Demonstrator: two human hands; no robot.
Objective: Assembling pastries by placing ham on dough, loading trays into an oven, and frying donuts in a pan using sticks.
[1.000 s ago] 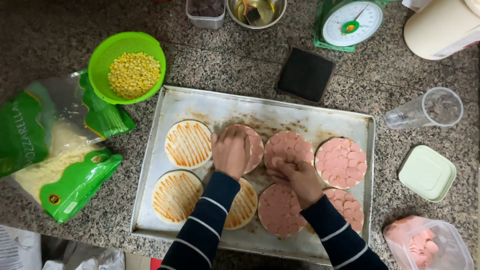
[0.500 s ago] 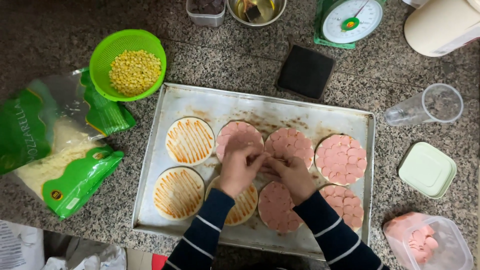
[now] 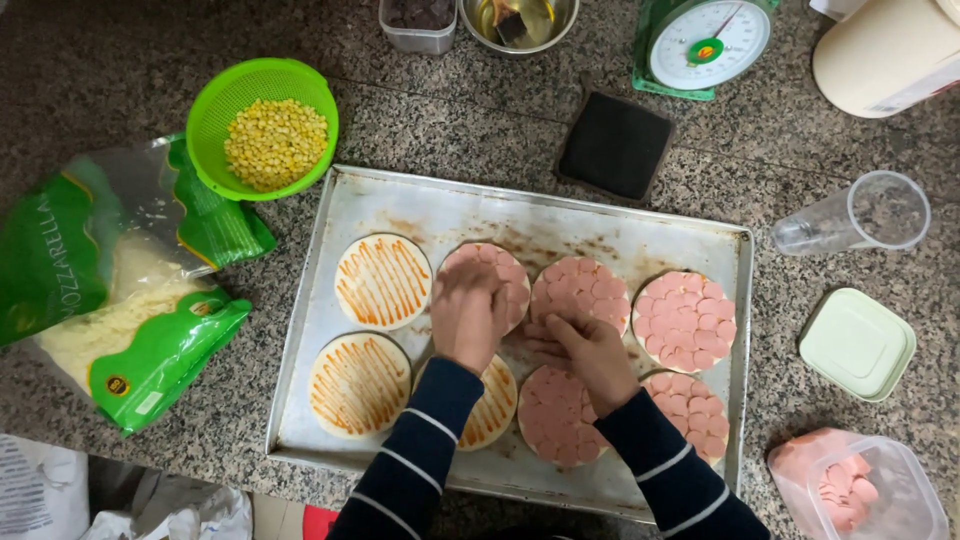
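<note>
Nearest: two arms in dark blue sleeves with thin white stripes come in from the bottom edge; left hand [image 3: 468, 312] lies palm-down, fingers loosely curled, on the top-middle round [image 3: 495, 283], a small pizza base partly covered with pink sausage slices; can't tell if it pinches a slice, fingertips hidden; right hand [image 3: 590, 352] sits just beside it, fingers pointing left, touching the lower edge of the next sliced round [image 3: 582, 290]; nothing clearly grasped there either; under the right wrist, a fully sliced round [image 3: 555, 415]; under the left forearm, a sauced base [image 3: 492, 405] mostly hidden; all on a worn metal baking tray [image 3: 330, 240] on a speckled granite counter [image 3: 120, 60]; left side of tray: two bases with orange sauce stripes only, upper [image 3: 383, 281] and lower [image 3: 359, 384]; right side: two more sliced rounds, upper [image 3: 685, 320] and lower [image 3: 692, 412]; bottom right, off tray: clear plastic tub of sausage slices [image 3: 862, 487]; pale green lid [image 3: 857, 343] above it; left of tray: open green bag of shredded cheese [image 3: 110, 290]; farther: green colander of corn kernels [image 3: 265, 128], black square pad [image 3: 614, 145], clear cup on its side [image 3: 860, 215]; far edge: green kitchen scale [image 3: 705, 42], metal bowl [image 3: 517, 20], cream container [image 3: 885, 50].
</note>
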